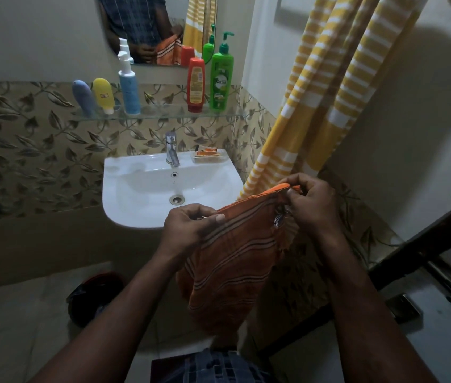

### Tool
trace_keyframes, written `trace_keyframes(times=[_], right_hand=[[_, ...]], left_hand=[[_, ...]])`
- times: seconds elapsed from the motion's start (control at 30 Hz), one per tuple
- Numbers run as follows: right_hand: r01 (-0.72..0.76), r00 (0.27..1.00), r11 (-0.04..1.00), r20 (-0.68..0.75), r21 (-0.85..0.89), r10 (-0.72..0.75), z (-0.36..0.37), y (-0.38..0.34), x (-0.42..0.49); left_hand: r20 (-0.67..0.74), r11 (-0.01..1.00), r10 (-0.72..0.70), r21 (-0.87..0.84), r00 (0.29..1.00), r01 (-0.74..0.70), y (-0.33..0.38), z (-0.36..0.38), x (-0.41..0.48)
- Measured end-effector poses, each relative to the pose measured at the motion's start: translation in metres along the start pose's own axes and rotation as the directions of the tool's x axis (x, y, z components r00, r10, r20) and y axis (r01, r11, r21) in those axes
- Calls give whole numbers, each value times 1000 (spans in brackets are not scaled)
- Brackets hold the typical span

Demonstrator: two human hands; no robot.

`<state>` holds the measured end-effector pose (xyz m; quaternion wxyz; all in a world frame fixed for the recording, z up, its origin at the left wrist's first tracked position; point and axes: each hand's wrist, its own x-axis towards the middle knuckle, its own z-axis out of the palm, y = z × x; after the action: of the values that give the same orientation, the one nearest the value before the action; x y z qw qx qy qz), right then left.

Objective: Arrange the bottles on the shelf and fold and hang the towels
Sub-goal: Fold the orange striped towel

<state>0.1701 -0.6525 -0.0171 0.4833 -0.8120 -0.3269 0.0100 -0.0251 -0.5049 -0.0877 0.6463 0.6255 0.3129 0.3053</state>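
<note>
The left hand (pixel 191 225) and right hand (pixel 310 200) each pinch the top edge of the towel (pixel 232 266). It hangs down below them. The bottles (pixel 220 78) stand up past the grip. This looks like folding. Next, bring both held ends together.

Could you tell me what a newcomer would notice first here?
The orange striped towel, pinched along its top edge by the left hand and right hand before the white sink. Then the yellow-and-white striped cloth hanging at right, and the bright bottles on the glass shelf.
</note>
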Motion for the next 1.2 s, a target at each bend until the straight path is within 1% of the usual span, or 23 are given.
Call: trace_keyframes(times=[0.07,0.13,0.2,0.3,0.37,0.53,0.63,0.7,0.73,0.77,0.83,0.9,1.0,1.03,1.13,1.17,1.2], right_hand=[[-10,1000,1000,-2,12,10,0,3,2],[-16,1000,1000,-7,11,16,1,5,3],[-6,1000,1000,-7,-22,6,2,8,3],[6,1000,997,9,-83,-5,6,12,1],[1,1000,996,16,-94,1,10,17,-1],[12,1000,989,-12,-149,-14,19,30,-5],[-7,995,980,-98,-200,-13,21,40,-10],[27,986,982,-159,-185,-57,19,41,-16],[72,982,982,-160,-177,-100,18,39,-21],[135,980,976,-123,-169,-157,20,34,-27],[261,965,960,38,-107,-258,30,21,-38],[302,935,952,209,-48,-286,44,7,-47],[323,891,944,359,-72,-278,57,1,-45],[315,878,946,401,-74,-261,57,1,-42],[299,823,947,533,-116,-195,54,4,-33],[302,819,943,544,-139,-182,55,5,-32],[292,832,945,528,-151,-173,56,7,-32]], left_hand=[[52,996,14,87,999,-18,5,-1,-2],[63,988,30,151,998,-39,9,-2,-2],[11,992,15,121,1000,-17,11,-2,0],[-107,998,-57,12,993,58,10,-1,4],[-148,997,-74,0,986,75,7,0,6],[-182,996,-23,77,983,37,1,-1,7],[-205,991,20,132,979,7,-3,-1,11],[-236,987,38,159,971,0,-4,0,10],[-251,985,45,174,967,-1,-4,1,10],[-257,981,53,193,965,-2,-4,2,8],[-225,972,81,234,971,-27,-5,7,6],[-136,952,124,296,983,-79,-3,11,2],[61,906,186,377,981,-195,0,14,-4],[105,888,203,400,974,-228,0,13,-4],[170,856,222,437,960,-275,0,7,-3],[177,846,232,448,956,-289,-1,6,-4],[177,838,252,451,951,-306,-2,5,-5]])
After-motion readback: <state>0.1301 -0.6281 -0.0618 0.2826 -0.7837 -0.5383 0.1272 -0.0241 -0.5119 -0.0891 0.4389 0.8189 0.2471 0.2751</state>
